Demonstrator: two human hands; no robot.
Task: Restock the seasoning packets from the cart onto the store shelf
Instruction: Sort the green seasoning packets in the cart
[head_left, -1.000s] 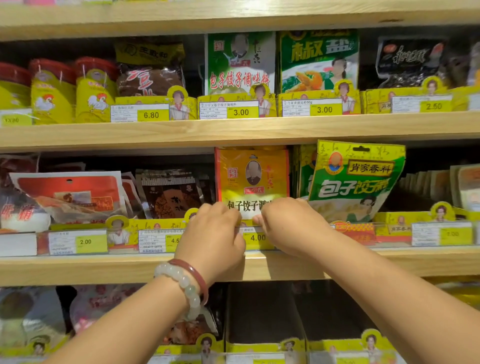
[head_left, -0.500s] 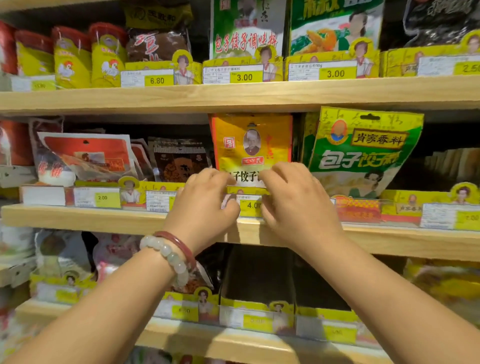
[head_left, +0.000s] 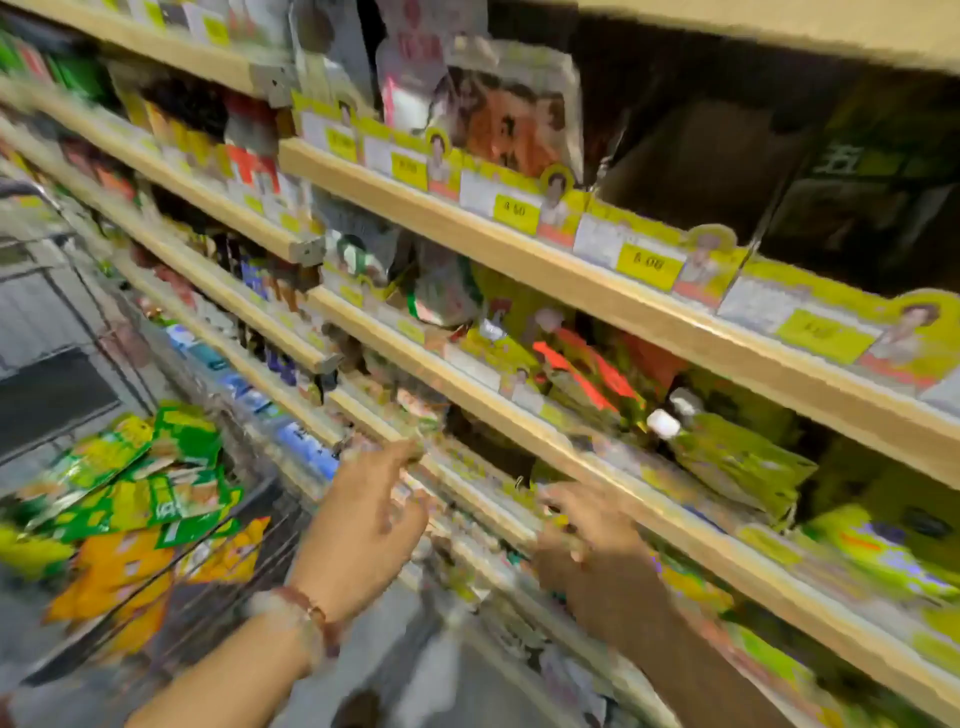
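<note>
The view is heavily blurred and turned left along the aisle. Green and orange seasoning packets (head_left: 130, 493) lie piled in the wire cart (head_left: 260, 519) at the lower left. My left hand (head_left: 358, 525), with bead bracelets at the wrist, hangs in the air between cart and shelf, fingers loosely spread and holding nothing. My right hand (head_left: 587, 535) is beside it, in front of a low shelf edge (head_left: 519, 415), fingers relaxed and empty. Wooden shelves (head_left: 623, 306) with yellow price tags run up to the right, holding green and yellow packets (head_left: 737, 462).
More shelves with bottles and jars (head_left: 218, 140) stretch away at the upper left. An empty dark display box (head_left: 691, 171) sits on the upper shelf. The grey floor (head_left: 47, 374) lies beyond the cart.
Both hands have left the yellow packet on the middle shelf and dropped lower, empty. The view has swung down and left, bringing the cart and its packets into sight.
</note>
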